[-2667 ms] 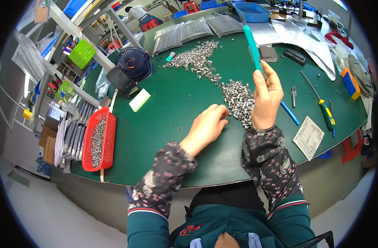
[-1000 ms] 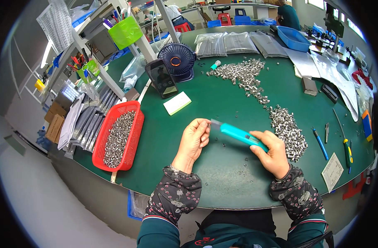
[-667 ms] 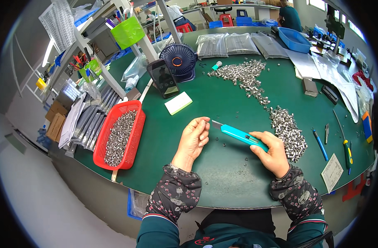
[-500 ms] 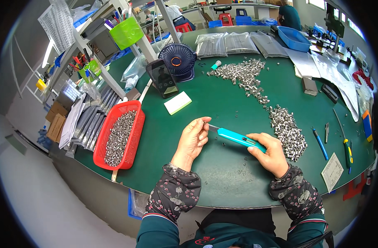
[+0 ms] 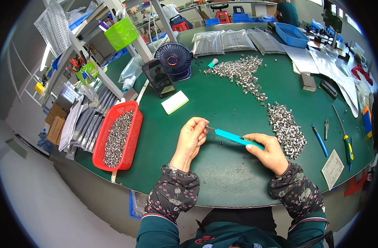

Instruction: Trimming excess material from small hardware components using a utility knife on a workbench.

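My right hand (image 5: 269, 152) is wrapped round the turquoise handle of a utility knife (image 5: 233, 137), whose blade points left. The blade's tip meets the fingertips of my left hand (image 5: 189, 139). There, thumb and forefinger pinch a small metal ring (image 5: 206, 125), mostly hidden by the fingers. Right of my right hand lies a heap of small metal rings (image 5: 286, 131). A looser spread of similar rings (image 5: 240, 73) lies farther back. On the left, a red plastic basket (image 5: 133, 138) holds many more.
Tiny dark shavings (image 5: 238, 169) dot the green table (image 5: 218, 190). A white pad (image 5: 175, 102), a phone (image 5: 158, 78) and a dark blue fan (image 5: 173, 60) stand ahead. A blue pen-like tool (image 5: 320, 140) and a screwdriver (image 5: 347, 148) lie right. Plastic-bagged tubes (image 5: 238, 40) line the back.
The knife has rolled in my right hand, so its narrow edge now faces up more. Its blade stays at my left fingertips. The whole view has shifted slightly.
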Action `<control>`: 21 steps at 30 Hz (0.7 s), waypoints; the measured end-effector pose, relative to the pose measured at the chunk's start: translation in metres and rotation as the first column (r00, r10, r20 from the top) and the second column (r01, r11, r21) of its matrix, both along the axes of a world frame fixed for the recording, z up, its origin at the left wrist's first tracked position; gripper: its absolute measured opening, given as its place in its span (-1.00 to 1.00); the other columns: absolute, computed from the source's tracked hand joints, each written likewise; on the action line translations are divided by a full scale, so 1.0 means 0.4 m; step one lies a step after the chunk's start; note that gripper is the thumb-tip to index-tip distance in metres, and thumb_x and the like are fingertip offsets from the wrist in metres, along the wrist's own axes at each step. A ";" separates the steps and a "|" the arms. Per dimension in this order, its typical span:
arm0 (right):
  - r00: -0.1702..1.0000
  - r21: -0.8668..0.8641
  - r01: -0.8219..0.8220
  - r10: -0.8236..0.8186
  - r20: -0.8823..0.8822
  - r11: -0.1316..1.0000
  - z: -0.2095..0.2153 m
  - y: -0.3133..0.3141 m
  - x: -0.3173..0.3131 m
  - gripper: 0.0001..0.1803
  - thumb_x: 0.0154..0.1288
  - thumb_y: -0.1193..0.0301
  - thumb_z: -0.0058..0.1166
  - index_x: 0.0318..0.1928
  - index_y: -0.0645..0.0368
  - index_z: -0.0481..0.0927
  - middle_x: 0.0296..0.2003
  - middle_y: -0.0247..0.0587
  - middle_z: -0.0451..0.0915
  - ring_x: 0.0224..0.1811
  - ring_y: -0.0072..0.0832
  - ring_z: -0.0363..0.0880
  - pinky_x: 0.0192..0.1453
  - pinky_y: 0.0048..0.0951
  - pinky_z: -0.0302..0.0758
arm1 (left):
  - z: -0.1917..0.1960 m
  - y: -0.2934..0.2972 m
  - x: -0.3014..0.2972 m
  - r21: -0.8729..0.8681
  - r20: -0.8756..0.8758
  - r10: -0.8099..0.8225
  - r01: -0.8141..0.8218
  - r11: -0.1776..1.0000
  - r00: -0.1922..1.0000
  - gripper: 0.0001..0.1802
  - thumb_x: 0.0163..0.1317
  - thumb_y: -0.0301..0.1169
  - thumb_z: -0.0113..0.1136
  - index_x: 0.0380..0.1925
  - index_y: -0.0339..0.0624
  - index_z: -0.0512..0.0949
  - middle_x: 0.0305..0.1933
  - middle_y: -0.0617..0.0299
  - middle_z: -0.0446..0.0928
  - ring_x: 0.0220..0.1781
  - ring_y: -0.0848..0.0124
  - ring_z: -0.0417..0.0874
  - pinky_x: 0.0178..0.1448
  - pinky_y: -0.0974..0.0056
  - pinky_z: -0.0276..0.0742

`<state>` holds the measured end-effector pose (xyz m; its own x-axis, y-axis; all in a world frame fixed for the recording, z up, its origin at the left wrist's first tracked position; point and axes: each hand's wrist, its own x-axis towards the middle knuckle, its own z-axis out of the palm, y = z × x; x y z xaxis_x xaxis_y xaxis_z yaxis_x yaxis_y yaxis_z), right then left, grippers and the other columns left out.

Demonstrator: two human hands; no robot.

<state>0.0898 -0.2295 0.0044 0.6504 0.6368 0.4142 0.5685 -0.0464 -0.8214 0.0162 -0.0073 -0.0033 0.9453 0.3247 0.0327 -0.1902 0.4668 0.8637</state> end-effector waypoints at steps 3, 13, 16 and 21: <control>0.996 -0.023 0.008 -0.010 -0.087 1.000 0.009 -0.006 -0.003 -0.73 0.00 0.39 0.10 -0.23 0.19 0.54 -0.51 -0.14 0.49 -0.51 -0.29 0.48 -0.42 -0.40 0.39 | 0.004 -0.008 0.000 0.139 -0.010 0.063 -0.061 0.988 0.998 -0.86 0.19 -0.38 0.02 -0.38 -0.22 0.44 -0.59 0.35 0.34 -0.70 0.71 0.17 -0.71 0.63 0.03; 0.782 -0.028 0.243 -0.179 0.597 0.970 0.054 -0.005 -0.024 -0.60 -0.14 0.46 0.16 -0.16 0.14 0.49 -0.58 -0.24 0.35 -0.63 -0.34 0.38 -0.58 -0.38 0.31 | -0.002 0.002 -0.008 0.024 -0.113 0.075 -0.072 0.997 0.991 -0.76 0.20 -0.27 0.00 -0.44 -0.26 0.43 -0.62 0.35 0.34 -0.73 0.69 0.18 -0.74 0.62 0.06; 0.848 -0.019 0.269 -0.228 0.478 0.963 0.057 -0.016 -0.017 -0.62 -0.12 0.45 0.14 -0.17 0.15 0.49 -0.58 -0.20 0.35 -0.62 -0.31 0.38 -0.56 -0.39 0.33 | 0.000 0.002 -0.005 -0.022 -0.111 0.059 -0.062 0.998 0.992 -0.72 0.22 -0.23 -0.03 -0.43 -0.25 0.43 -0.61 0.34 0.34 -0.72 0.69 0.19 -0.74 0.61 0.07; 0.944 -0.062 0.139 -0.113 0.311 0.988 0.038 -0.008 -0.015 -0.69 -0.06 0.40 0.12 -0.21 0.16 0.51 -0.56 -0.17 0.40 -0.59 -0.26 0.43 -0.52 -0.36 0.36 | -0.007 0.007 -0.006 -0.015 -0.098 0.061 -0.062 0.998 0.993 -0.73 0.22 -0.23 -0.03 -0.43 -0.25 0.43 -0.59 0.34 0.34 -0.70 0.69 0.20 -0.74 0.61 0.08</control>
